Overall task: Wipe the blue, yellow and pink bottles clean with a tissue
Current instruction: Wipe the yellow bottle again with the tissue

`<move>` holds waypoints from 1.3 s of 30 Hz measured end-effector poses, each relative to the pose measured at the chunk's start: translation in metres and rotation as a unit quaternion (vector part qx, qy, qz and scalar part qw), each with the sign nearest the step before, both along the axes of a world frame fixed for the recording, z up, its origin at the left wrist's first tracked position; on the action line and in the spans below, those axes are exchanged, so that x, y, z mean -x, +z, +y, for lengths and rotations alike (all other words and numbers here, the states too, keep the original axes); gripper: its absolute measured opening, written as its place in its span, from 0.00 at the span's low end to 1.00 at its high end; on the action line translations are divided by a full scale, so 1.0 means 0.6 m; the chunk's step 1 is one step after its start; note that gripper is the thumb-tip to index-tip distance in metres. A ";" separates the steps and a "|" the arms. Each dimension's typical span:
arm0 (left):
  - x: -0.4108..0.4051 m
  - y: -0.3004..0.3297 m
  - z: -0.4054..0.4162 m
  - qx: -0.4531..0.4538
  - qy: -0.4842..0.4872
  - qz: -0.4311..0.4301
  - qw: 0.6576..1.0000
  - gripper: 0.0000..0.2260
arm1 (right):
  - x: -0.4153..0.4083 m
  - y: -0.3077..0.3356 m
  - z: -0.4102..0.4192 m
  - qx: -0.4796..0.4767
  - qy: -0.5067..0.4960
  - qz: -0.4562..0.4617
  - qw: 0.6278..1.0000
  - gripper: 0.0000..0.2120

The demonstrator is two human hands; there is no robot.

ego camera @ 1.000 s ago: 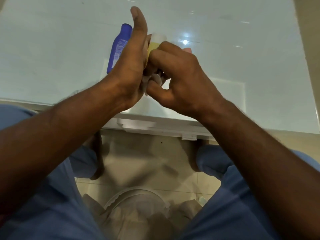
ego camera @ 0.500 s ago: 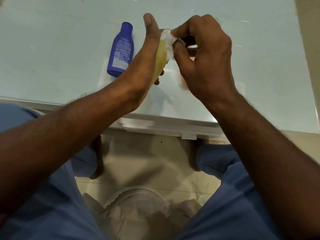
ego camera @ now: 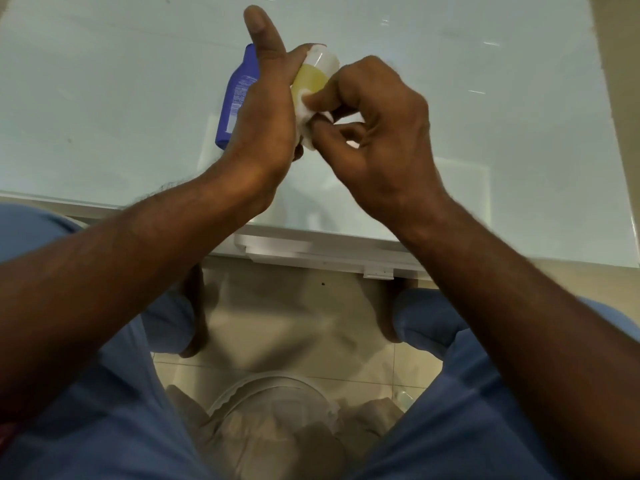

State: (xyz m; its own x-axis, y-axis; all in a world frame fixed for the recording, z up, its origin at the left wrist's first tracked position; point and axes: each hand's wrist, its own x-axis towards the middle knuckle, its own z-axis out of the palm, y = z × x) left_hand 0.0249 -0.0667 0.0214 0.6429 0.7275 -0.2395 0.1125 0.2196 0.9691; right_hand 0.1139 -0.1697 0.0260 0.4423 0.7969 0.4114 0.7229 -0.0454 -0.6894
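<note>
My left hand [ego camera: 265, 109] holds the yellow bottle [ego camera: 311, 77] with its white cap above the glass table, thumb straight up. My right hand [ego camera: 377, 133] pinches a white tissue [ego camera: 306, 117] and presses it against the lower part of the yellow bottle. The blue bottle [ego camera: 237, 98] lies on the table just left of my left hand, partly hidden by it. No pink bottle shows; my hands cover the area behind them.
The pale glass table [ego camera: 104, 98] has its near edge [ego camera: 329, 244] across the middle of the view. Below it are my blue-trousered legs and a white bin [ego camera: 273, 403] with crumpled tissue on the tiled floor.
My right hand has slid the tissue from the cap end of the yellow bottle down to its lower part. The white cap now shows. The left hand keeps hold of the bottle.
</note>
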 end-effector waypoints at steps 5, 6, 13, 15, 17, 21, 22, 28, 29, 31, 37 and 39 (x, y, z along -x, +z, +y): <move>0.004 0.002 0.002 0.038 0.028 -0.028 0.998 0.35 | 0.018 -0.011 -0.002 0.039 0.025 0.010 0.999 0.06; 0.005 0.002 0.002 0.044 0.026 -0.027 0.998 0.36 | 0.018 -0.011 -0.003 0.044 0.031 0.016 0.998 0.06; 0.009 0.007 -0.003 0.048 -0.020 -0.053 0.997 0.37 | 0.008 -0.005 -0.005 0.049 0.058 -0.033 0.997 0.05; 0.007 0.008 0.000 0.009 -0.018 -0.022 1.000 0.37 | 0.002 -0.003 -0.006 0.034 0.046 -0.058 0.997 0.06; 0.004 0.010 0.002 -0.035 -0.020 0.006 0.999 0.35 | -0.002 -0.001 -0.006 0.009 0.030 -0.072 0.997 0.07; -0.002 0.013 -0.002 -0.055 -0.023 0.046 0.997 0.30 | -0.009 0.000 -0.004 -0.018 -0.020 -0.085 0.996 0.08; -0.003 0.013 -0.002 -0.052 -0.022 0.054 0.997 0.29 | -0.012 0.000 -0.003 -0.023 -0.033 -0.083 0.996 0.08; -0.004 0.012 0.003 -0.032 -0.024 0.056 0.998 0.31 | -0.027 0.004 0.004 -0.053 -0.087 -0.064 0.993 0.07; -0.003 0.011 0.003 -0.036 -0.028 0.053 0.998 0.31 | -0.029 0.006 0.004 -0.054 -0.093 -0.063 0.992 0.07; -0.002 0.011 0.003 -0.052 -0.036 0.052 0.997 0.30 | -0.032 0.008 0.004 -0.056 -0.101 -0.060 0.991 0.07; -0.001 0.014 -0.002 -0.051 -0.051 0.058 0.996 0.28 | -0.039 0.017 0.001 -0.073 -0.125 -0.054 0.988 0.08; -0.002 0.015 -0.003 -0.046 -0.052 0.061 0.996 0.29 | -0.044 0.020 0.000 -0.072 -0.123 -0.039 0.989 0.08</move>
